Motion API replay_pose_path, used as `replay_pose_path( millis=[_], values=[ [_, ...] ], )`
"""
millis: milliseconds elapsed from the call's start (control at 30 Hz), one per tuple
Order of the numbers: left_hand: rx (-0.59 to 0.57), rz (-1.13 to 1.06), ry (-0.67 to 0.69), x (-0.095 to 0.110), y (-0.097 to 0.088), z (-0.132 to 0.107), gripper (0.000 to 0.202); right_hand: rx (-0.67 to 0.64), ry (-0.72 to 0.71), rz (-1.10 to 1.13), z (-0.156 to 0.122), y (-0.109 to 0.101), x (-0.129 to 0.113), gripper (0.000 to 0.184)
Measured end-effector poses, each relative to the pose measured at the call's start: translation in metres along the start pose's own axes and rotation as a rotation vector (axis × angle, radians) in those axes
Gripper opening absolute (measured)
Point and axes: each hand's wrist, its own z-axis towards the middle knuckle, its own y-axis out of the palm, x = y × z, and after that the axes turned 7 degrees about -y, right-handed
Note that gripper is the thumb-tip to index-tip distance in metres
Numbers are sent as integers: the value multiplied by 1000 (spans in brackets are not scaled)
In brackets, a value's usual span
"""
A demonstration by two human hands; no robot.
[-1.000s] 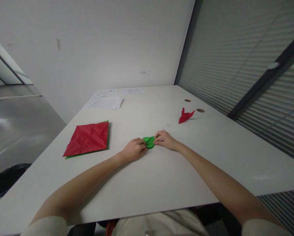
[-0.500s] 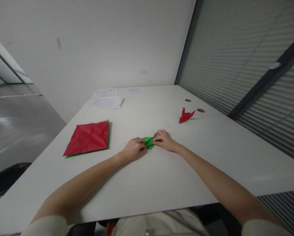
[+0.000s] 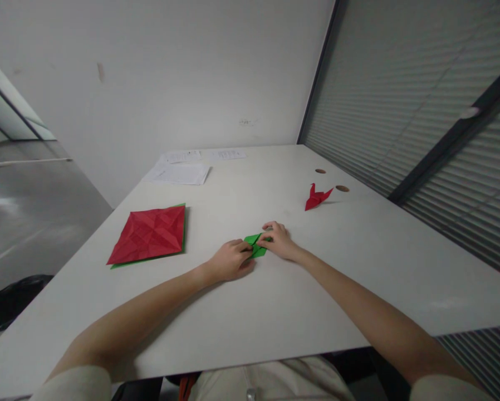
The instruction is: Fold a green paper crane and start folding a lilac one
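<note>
A small folded piece of green origami paper [image 3: 258,250] lies on the white table between my two hands. My left hand [image 3: 232,260] holds its left side, fingers bent over the edge and partly hiding it. From the right, my right hand [image 3: 278,241] pinches the paper's upper right part between thumb and fingers. A crease or slit runs slantwise across the visible green face. Beyond my right hand a red origami crane [image 3: 317,197] stands on the table. To the left lies a creased red paper sheet [image 3: 152,234] on top of green paper [image 3: 185,236].
White printed sheets [image 3: 182,173] lie at the table's far left. Two round holes are cut near the right edge, one the nearer cable hole [image 3: 342,189]. A wall stands behind the table [image 3: 250,317], window blinds [image 3: 400,100] on the right, and a black bin [image 3: 14,301] at lower left.
Both hands have shifted slightly right and nearer with the green paper. My left fingers now reach further over it, and my right fingers lie further across its upper right part.
</note>
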Motion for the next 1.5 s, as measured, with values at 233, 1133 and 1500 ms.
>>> replay_pose_path(
  millis=[233, 1133, 1500],
  values=[
    [-48, -53, 40, 1, -7, -1, 27, -35, 5, 35, -1, -4, 5, 12],
    [-6, -121, 69, -3, -7, -1, 25, -253, -325, 168, -5, -31, 7, 18],
    [-48, -82, 105, -4, -7, -1, 26, -165, -99, 165, -7, -21, 4, 25]
  ],
)
